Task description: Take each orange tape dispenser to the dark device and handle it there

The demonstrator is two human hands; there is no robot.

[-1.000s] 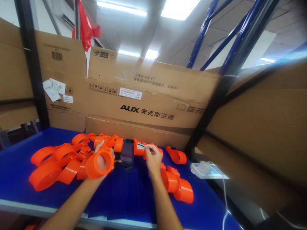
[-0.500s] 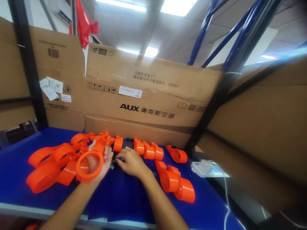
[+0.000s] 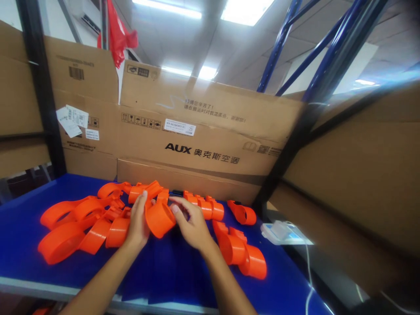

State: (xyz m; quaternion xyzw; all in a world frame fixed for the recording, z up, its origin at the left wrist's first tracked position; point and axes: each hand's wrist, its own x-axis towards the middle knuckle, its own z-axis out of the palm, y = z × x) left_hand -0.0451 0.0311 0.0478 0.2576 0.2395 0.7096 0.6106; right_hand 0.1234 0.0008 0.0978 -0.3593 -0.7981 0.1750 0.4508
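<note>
An orange plastic ring piece with a clip-like arm (image 3: 160, 220) is in my left hand (image 3: 139, 223), tilted so the ring's outer wall faces me. My left fingers wrap behind its arm and are partly hidden. Close by on the right, my right hand (image 3: 192, 223) has its thumb and forefinger tips drawn together at the ring's rim. Whatever those fingertips pinch, if anything, is too small to make out. More orange ring pieces (image 3: 62, 243) lie piled on the blue table (image 3: 164, 271) left of my hands.
Orange ring pieces stand in a row (image 3: 205, 208) at the back, with others (image 3: 254, 261) at the right. A white box with a cable (image 3: 285, 232) sits on the right edge. Cardboard panels (image 3: 203, 170) and dark posts (image 3: 278, 170) enclose the table.
The ring piece in my left hand has turned and moved right, from ring opening facing me to outer wall facing me. My right hand has risen slightly and come to the ring.
</note>
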